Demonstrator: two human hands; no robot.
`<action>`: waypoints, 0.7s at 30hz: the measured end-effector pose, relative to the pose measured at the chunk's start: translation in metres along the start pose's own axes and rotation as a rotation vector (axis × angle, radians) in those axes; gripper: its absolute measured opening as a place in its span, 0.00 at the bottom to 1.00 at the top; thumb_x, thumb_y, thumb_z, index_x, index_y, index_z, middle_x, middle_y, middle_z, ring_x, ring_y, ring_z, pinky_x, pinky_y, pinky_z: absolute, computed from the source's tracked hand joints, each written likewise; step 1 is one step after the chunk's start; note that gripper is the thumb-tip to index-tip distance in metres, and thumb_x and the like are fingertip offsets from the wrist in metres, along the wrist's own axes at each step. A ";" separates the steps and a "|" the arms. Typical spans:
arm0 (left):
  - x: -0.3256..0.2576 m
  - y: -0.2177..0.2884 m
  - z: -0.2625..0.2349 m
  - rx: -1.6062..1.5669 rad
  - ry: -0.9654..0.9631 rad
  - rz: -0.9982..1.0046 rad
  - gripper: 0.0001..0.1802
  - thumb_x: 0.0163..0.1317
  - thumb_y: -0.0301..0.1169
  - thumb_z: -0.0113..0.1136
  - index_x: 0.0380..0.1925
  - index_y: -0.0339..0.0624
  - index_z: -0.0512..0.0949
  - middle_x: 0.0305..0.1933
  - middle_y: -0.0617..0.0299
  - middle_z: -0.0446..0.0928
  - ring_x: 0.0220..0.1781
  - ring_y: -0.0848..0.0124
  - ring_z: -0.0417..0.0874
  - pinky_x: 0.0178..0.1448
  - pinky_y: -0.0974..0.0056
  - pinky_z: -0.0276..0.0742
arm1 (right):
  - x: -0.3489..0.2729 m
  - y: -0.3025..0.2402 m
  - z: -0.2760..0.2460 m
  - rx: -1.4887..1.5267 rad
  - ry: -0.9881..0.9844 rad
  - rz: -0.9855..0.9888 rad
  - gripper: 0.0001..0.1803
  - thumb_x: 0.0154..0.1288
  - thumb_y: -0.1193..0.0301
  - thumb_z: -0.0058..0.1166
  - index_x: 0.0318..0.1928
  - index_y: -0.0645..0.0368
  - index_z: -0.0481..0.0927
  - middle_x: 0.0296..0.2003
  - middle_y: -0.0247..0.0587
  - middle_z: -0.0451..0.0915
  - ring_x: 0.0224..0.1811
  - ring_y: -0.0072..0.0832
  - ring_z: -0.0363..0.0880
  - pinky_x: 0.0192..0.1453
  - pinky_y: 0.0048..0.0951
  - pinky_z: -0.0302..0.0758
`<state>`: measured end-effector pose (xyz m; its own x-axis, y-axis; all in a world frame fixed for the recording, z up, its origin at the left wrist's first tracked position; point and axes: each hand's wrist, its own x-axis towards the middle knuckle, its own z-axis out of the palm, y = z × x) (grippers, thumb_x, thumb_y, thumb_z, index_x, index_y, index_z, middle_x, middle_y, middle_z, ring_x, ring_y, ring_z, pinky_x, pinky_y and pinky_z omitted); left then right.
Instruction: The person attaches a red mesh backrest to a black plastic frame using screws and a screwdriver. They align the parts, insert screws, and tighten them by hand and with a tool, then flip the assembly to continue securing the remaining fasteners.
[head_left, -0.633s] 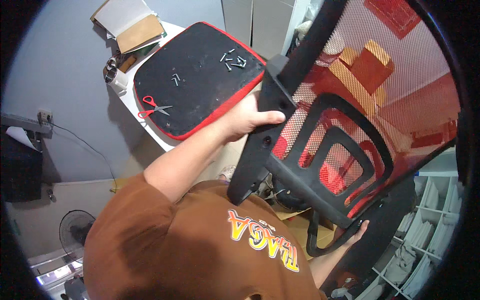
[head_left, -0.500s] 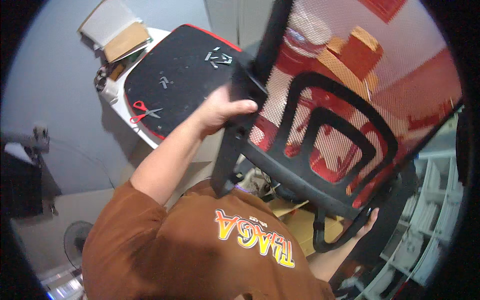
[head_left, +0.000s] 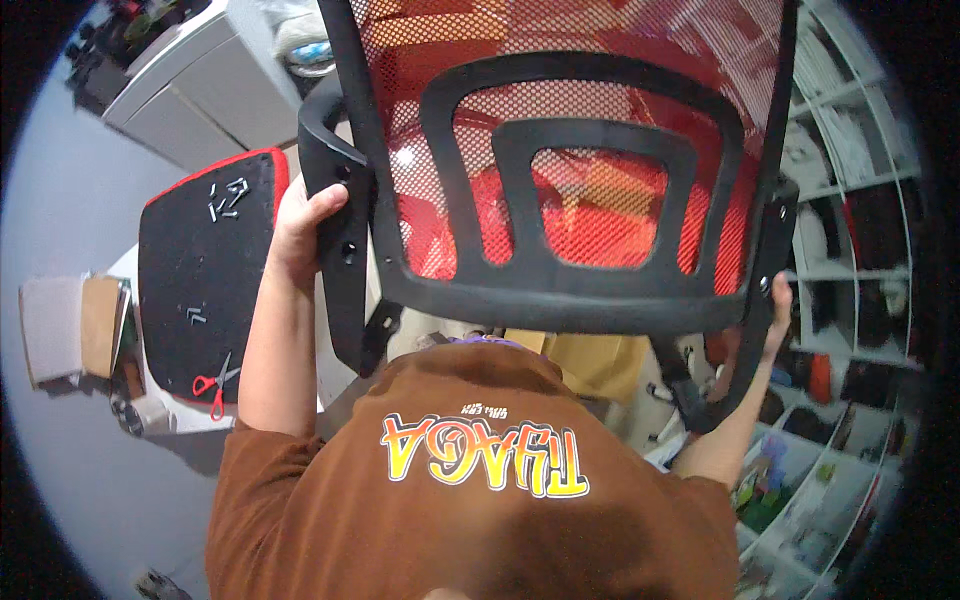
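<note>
A chair back [head_left: 590, 295] with red mesh and a black plastic frame hangs in the air before my chest. Black armrests with bolt holes are on both its sides. My left hand [head_left: 308, 225] is closed around the left armrest [head_left: 346, 285], thumb on its face near a hole. On the other side my right hand [head_left: 779, 305] grips the right armrest [head_left: 748, 355] from outside; part of this hand is hidden behind it. Left of me lies a black seat base [head_left: 190, 260] with red edging. Several screws [head_left: 230, 200], small hex keys [head_left: 195, 316] and red-handled scissors [head_left: 214, 386] lie on it.
The seat base rests on a white table [head_left: 185, 418] by the wall. Behind it stands a white cabinet [head_left: 200, 95]. Notebooks or papers [head_left: 60, 330] are at the far left. White shelving [head_left: 850, 185] with many things runs along the right. A cardboard piece [head_left: 590, 362] lies below the chair back.
The chair back has gone from tilted to nearly level, and my right hand has come up with it. My view has turned, so the seat base now appears farther left.
</note>
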<state>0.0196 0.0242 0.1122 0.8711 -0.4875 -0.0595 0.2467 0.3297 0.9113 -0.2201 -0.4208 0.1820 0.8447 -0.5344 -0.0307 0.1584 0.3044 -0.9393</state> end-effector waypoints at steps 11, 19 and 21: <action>0.049 -0.029 -0.049 -0.038 0.044 0.120 0.24 0.54 0.34 0.60 0.49 0.37 0.67 0.37 0.52 0.78 0.33 0.64 0.81 0.36 0.62 0.81 | -0.022 -0.169 0.123 -1.430 -0.004 0.027 0.19 0.51 0.58 0.59 0.33 0.63 0.77 0.25 0.32 0.76 0.23 0.21 0.73 0.30 0.26 0.70; -0.016 -0.064 -0.053 -0.100 0.107 0.115 0.31 0.47 0.28 0.67 0.51 0.38 0.63 0.41 0.57 0.76 0.41 0.66 0.80 0.46 0.63 0.77 | -0.033 -0.103 0.222 -2.261 -0.574 -0.088 0.18 0.36 0.67 0.62 0.27 0.69 0.77 0.24 0.57 0.76 0.29 0.47 0.77 0.36 0.39 0.73; -0.029 -0.065 -0.049 -0.053 0.132 0.131 0.37 0.45 0.28 0.68 0.54 0.37 0.61 0.45 0.57 0.74 0.47 0.67 0.77 0.53 0.63 0.74 | -0.037 -0.111 0.209 -2.335 -0.671 -0.049 0.17 0.35 0.68 0.64 0.28 0.66 0.79 0.27 0.54 0.77 0.33 0.46 0.78 0.40 0.39 0.74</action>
<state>-0.0007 0.0566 0.0350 0.9445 -0.3286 0.0018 0.1469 0.4271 0.8922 -0.1623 -0.2695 0.3585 0.9122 -0.1555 -0.3791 -0.0095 -0.9330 0.3597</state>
